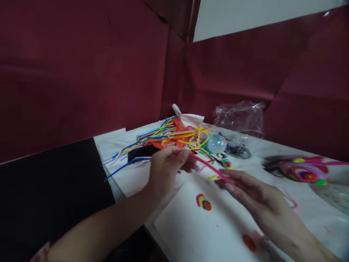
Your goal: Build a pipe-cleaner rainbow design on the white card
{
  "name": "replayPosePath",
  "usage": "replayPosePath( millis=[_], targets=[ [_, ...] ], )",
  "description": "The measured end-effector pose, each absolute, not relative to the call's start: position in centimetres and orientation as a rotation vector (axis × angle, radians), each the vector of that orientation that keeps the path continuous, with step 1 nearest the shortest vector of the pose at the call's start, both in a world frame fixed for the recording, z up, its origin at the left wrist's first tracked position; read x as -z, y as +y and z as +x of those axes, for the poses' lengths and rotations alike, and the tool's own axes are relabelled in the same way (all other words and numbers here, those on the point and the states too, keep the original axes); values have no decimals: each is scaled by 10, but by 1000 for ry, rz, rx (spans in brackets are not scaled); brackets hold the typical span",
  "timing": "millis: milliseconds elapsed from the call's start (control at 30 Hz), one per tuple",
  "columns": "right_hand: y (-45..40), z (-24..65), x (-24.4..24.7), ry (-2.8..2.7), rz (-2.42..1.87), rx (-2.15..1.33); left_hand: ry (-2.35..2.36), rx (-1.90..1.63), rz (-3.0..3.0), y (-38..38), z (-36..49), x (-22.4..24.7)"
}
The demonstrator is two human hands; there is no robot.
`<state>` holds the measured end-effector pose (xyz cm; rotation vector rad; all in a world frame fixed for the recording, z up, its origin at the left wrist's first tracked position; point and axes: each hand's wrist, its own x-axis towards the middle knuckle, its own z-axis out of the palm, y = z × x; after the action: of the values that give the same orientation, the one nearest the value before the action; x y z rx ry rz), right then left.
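Observation:
A thin pink strip point(209, 167) is stretched between my two hands, above a white sheet of paper point(185, 225). My left hand point(170, 163) pinches its upper left end between thumb and fingers. The lower right end sits between the thumb and fingers of my right hand point(256, 193). On the sheet beneath lies a small coloured piece point(204, 202) with pink, yellow and blue arcs around an orange disc. A red-orange disc point(249, 242) rests nearer to me, below my right hand.
Behind my hands lies a pile of coloured strips point(169, 136), beside a clear bluish ball point(216, 143). A crumpled plastic bag point(240, 118) stands against the dark red wall point(231, 72). At right is a colourful fish-like piece point(302, 170).

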<state>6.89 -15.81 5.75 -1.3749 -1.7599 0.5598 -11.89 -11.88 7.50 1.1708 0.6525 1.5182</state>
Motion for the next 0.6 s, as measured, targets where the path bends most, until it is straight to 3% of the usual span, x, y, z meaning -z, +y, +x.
replayPosePath(
  millis=[100,300,600],
  targets=[
    [-153,67,-57,-1704,-1355,-801,694,-1522,1154,-114,-125,-64],
    [-132,81,-47,-1602,-1423,-856,770,-1528,1240,-115,-136,-47],
    [-107,88,-20,-1778,-1550,-1087,791,-897,1617,-135,-151,-23]
  ],
)
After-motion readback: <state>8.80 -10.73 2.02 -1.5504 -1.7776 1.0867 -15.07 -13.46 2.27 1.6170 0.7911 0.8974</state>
